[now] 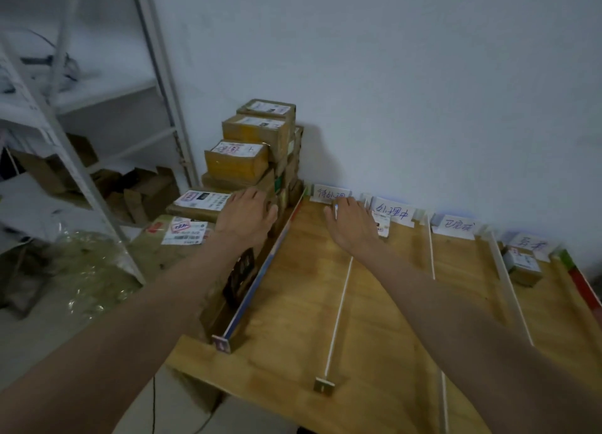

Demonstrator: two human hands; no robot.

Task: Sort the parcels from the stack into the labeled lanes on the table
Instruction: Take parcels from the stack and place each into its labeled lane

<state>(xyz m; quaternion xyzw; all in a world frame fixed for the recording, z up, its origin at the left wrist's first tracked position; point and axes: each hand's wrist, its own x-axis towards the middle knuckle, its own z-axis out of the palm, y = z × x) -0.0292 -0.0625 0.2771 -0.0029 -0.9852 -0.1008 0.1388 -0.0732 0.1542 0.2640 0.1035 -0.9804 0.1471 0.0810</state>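
Observation:
A stack of brown cardboard parcels (247, 147) with white shipping labels stands against the wall, left of the wooden table (293, 336). My left hand (247, 217) lies palm down on a flat labelled parcel (198, 202) low in the stack, fingers spread. My right hand (351, 226) reaches over the far end of the table with straight fingers, near the first lane's label (329, 193). A small parcel (383, 225), partly hidden by that hand, lies just to its right under the second label (392, 212). Another small parcel (523, 267) sits in the fourth lane.
Thin white dividers (338, 313) split the table into lanes, with further labels (456, 227) at the wall. A raised board (260, 270) edges the table's left side. A large box (182, 233) sits below the stack. A metal shelf (97, 179) stands at the left.

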